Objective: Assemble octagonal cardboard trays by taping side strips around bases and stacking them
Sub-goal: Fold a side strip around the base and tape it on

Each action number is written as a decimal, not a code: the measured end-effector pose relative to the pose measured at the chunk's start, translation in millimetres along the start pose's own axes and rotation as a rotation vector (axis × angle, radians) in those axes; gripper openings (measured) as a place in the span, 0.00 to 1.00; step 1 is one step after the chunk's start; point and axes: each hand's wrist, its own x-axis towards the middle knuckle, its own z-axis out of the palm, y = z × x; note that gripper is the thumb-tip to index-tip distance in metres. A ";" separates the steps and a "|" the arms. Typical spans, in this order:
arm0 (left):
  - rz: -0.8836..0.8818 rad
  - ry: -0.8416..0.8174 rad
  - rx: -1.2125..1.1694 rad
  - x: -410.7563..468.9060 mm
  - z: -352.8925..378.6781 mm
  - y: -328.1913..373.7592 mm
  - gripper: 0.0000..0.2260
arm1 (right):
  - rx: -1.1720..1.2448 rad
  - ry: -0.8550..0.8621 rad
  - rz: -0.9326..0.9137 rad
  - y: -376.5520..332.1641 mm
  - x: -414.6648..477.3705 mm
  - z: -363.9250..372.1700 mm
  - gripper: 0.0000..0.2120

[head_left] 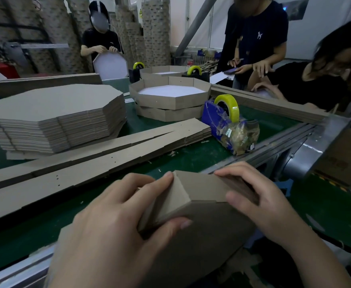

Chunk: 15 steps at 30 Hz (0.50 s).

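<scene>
I hold a brown cardboard tray (203, 227) tilted up at the near edge of the table, its underside toward me. My left hand (116, 215) grips its folded side strip (176, 196), thumb on the base and fingers over the strip's top edge. My right hand (259, 198) grips the strip on the right, thumb pressing its face. A blue tape dispenser (222, 117) with a yellow-green roll stands behind. Two finished trays (170, 98) are stacked at mid table. A pile of flat octagonal bases (54, 115) lies at the left, with long side strips (99, 154) in front.
The green table (199, 154) has a metal rail along its right edge. Across it, one person holds a white octagon upright and two others lean over papers. Two more dispensers (195, 71) and another tray sit at the far end. Tall cardboard stacks line the back.
</scene>
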 end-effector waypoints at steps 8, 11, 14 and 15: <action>0.112 -0.014 0.065 9.6 1.2 11.0 0.25 | 0.130 -0.221 -0.010 -46.8 32.4 5.6 0.12; 0.147 -0.007 0.099 12.4 2.9 10.6 0.25 | 0.225 -0.242 0.021 -46.0 34.2 7.9 0.12; 0.150 -0.032 0.115 13.6 6.8 9.6 0.25 | 0.261 -0.254 0.056 -41.6 32.4 10.8 0.12; 0.148 -0.040 0.113 13.9 7.9 9.5 0.25 | 0.255 -0.257 0.055 -40.8 33.0 10.8 0.12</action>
